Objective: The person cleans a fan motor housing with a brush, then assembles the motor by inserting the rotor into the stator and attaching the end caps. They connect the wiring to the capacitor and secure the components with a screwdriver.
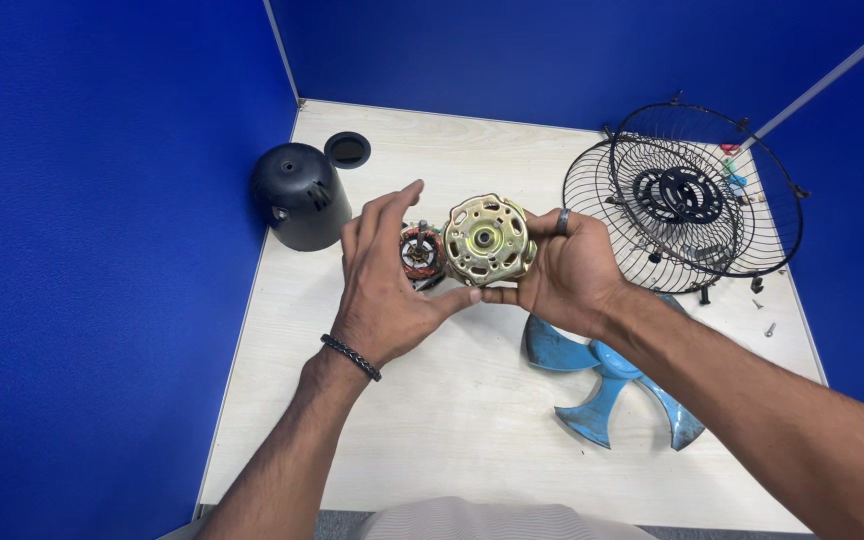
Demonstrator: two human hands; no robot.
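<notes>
From my feed I see a pale wood-grain table [452, 420] set into a blue-walled corner. At about ten o'clock a black dome-shaped housing [299, 196] stands on it, with a round black cable grommet [348, 150] let into the top just beyond. At two o'clock two black wire fan guards [687, 200] lie overlapping, and a few small screws [769, 328] lie near the right edge. At four o'clock a blue fan blade [607, 385] lies flat.
</notes>
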